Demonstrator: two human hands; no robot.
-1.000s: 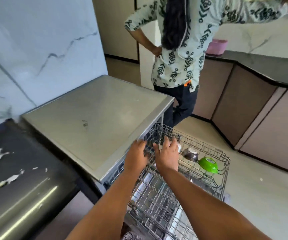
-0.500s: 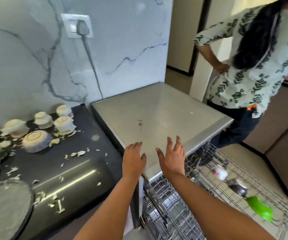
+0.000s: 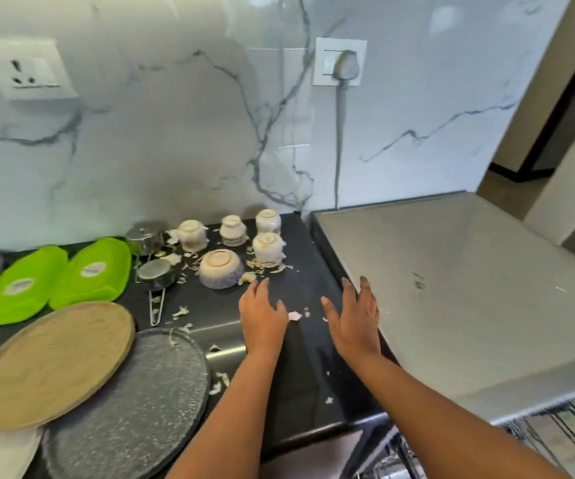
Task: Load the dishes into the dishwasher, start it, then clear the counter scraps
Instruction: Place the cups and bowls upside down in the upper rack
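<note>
1. At the far left, two green trays [image 3: 54, 278] are lying upside down on the dark counter [image 3: 310, 340], with a tan round plate [image 3: 52, 364] overlapping a speckled grey plate [image 3: 130, 406] in front of them; none of this was in view a second ago, when the gaze was on the dishwasher rack.
2. Further right, an upturned bowl [image 3: 220, 268] and four small upturned cups [image 3: 268, 249] are sitting among pale scraps [image 3: 294, 316] near the wall.
3. The left hand [image 3: 262, 319] is now hovering over the counter just short of the bowl, fingers straight and spread, holding nothing; a second ago it was at the rack.
4. The right hand [image 3: 353, 321] is likewise empty and flat, reaching alongside the dishwasher's steel top [image 3: 469, 288].
5. At the lower right, only a corner of the pulled-out rack [image 3: 555, 430] is showing.
6. Judging from this swing, loading is going on: the hands are probably heading for the bowl or cups, while most dishes and all the scraps are waiting.
</note>
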